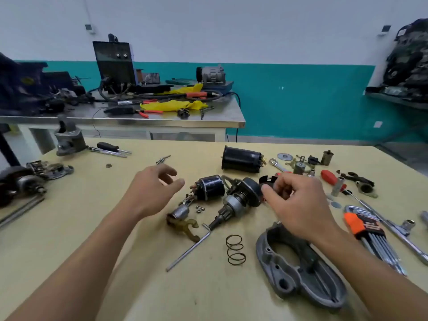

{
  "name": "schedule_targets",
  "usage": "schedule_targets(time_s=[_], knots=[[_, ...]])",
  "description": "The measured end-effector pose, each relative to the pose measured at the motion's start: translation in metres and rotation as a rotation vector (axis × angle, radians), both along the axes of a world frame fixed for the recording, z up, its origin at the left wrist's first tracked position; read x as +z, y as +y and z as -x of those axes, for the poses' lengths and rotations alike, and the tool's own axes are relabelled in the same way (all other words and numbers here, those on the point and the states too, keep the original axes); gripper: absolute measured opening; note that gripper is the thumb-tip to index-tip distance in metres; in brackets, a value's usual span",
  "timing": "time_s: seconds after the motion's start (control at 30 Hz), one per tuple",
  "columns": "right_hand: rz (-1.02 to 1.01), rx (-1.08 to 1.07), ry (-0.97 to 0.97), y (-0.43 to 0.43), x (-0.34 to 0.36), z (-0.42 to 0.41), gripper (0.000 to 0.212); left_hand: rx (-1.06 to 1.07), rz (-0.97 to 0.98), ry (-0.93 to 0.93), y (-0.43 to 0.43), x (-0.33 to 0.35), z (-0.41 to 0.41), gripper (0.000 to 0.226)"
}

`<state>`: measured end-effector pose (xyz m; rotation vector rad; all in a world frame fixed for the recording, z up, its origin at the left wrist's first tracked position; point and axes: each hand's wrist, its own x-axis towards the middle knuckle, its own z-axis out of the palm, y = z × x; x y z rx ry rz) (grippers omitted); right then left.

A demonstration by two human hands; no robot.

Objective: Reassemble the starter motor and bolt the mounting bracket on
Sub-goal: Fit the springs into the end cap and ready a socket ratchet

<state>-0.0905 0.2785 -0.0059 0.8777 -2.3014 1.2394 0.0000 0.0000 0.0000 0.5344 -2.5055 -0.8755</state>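
Starter motor parts lie spread on the yellow table (115,239). The black motor housing (242,158) lies on its side at the back. In the middle are the black solenoid (212,187) and the armature and pinion assembly (234,205). A grey cast mounting bracket (289,269) lies at the front right, partly under my right forearm. My right hand (298,205) pinches a small black part (268,180) beside the armature. My left hand (152,188) hovers open above the table, left of the solenoid. A coil spring (235,250), a hex key (188,249) and a shift fork (184,224) lie in front.
A hex key set in an orange holder (363,228), a ratchet (393,225), a red-handled screwdriver (331,178) and small parts fill the right side. Another starter (23,181) and a housing (69,137) stand at the left. A cluttered steel bench (129,117) stands behind.
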Motion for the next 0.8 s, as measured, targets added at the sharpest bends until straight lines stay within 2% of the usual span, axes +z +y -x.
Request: schedule_targets(time_s=[0.03, 0.1, 0.17, 0.23, 0.33, 0.43, 0.5, 0.57, 0.6, 0.7, 0.73, 0.8], knots=[[0.005, 0.011, 0.003, 0.003, -0.003, -0.001, 0.033, 0.03, -0.004, -0.106, -0.005, 0.002, -0.005, 0.037], [0.023, 0.005, 0.002, 0.007, -0.004, -0.003, 0.035, 0.06, 0.002, -0.373, -0.008, 0.009, -0.015, 0.059], [0.048, 0.01, 0.004, 0.008, -0.005, -0.005, 0.036, 0.028, -0.087, -0.58, -0.002, 0.015, -0.023, 0.075], [0.065, -0.001, 0.013, 0.007, -0.005, -0.006, 0.036, -0.032, -0.134, -0.657, 0.009, 0.016, -0.02, 0.068], [0.079, 0.019, 0.015, 0.006, -0.007, -0.011, 0.037, -0.056, -0.231, -0.6, 0.017, 0.012, -0.017, 0.037], [0.106, 0.049, 0.015, 0.005, -0.004, -0.019, 0.035, -0.05, -0.267, -0.505, 0.02, 0.011, -0.019, 0.025], [0.102, 0.067, 0.037, 0.005, 0.001, -0.025, 0.029, -0.068, -0.299, -0.432, 0.023, 0.016, -0.022, 0.028], [0.087, 0.136, 0.032, 0.004, 0.009, -0.035, 0.012, -0.176, -0.342, -0.358, 0.029, 0.024, -0.028, 0.044], [0.06, 0.185, -0.004, 0.003, 0.012, -0.041, 0.01, -0.251, -0.365, -0.327, 0.033, 0.027, -0.031, 0.045], [-0.149, 0.308, -0.043, -0.004, 0.015, -0.05, 0.06, -0.559, -0.475, -0.188, 0.053, 0.034, -0.035, 0.016], [-0.198, 0.368, -0.048, -0.006, 0.015, -0.052, 0.067, -0.659, -0.475, -0.15, 0.06, 0.035, -0.035, 0.018], [-0.201, 0.477, -0.091, -0.006, 0.014, -0.053, 0.065, -0.796, -0.435, -0.122, 0.068, 0.035, -0.035, 0.02]])
